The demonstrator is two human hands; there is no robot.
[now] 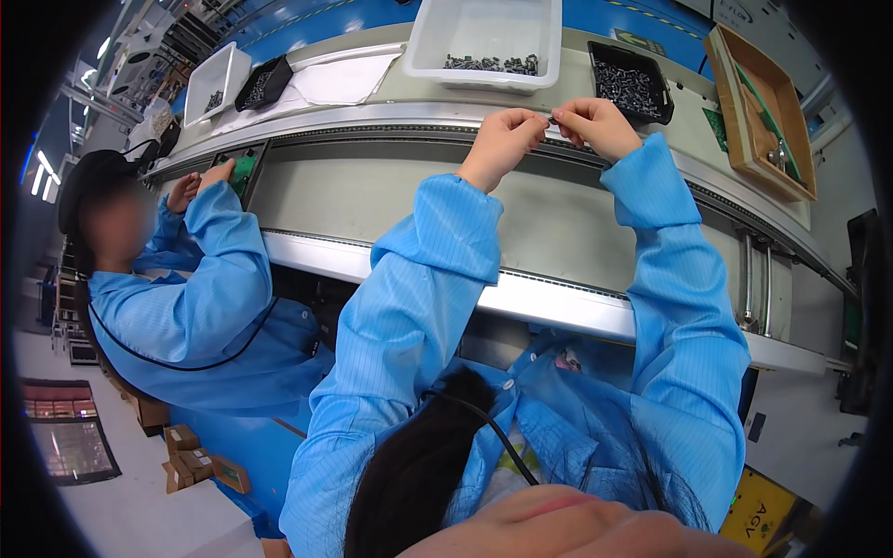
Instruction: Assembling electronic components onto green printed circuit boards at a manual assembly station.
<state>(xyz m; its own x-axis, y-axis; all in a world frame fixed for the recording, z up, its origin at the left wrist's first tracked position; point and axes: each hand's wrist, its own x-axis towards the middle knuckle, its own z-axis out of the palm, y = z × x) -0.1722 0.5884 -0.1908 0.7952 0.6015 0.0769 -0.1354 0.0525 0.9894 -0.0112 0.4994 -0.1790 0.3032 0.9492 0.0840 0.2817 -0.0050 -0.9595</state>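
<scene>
Above the far rail of the conveyor, my left hand (505,147) and my right hand (600,128) meet almost fingertip to fingertip. Both are closed in a pinch. Between them shows a tiny dark part (553,119), too small to name and mostly covered by the fingers. Just beyond my right hand stands a black tray (672,110) of small dark components (625,86). Behind my left hand sits a white bin (484,79) with similar small parts (493,64) in its bottom.
A co-worker in a blue smock (186,316) sits on the left, hands at a green circuit board (242,175). A wooden box (742,139) stands at the far right. Further left are a white bin (197,88) and black tray (263,86). The conveyor (372,200) runs in front of me.
</scene>
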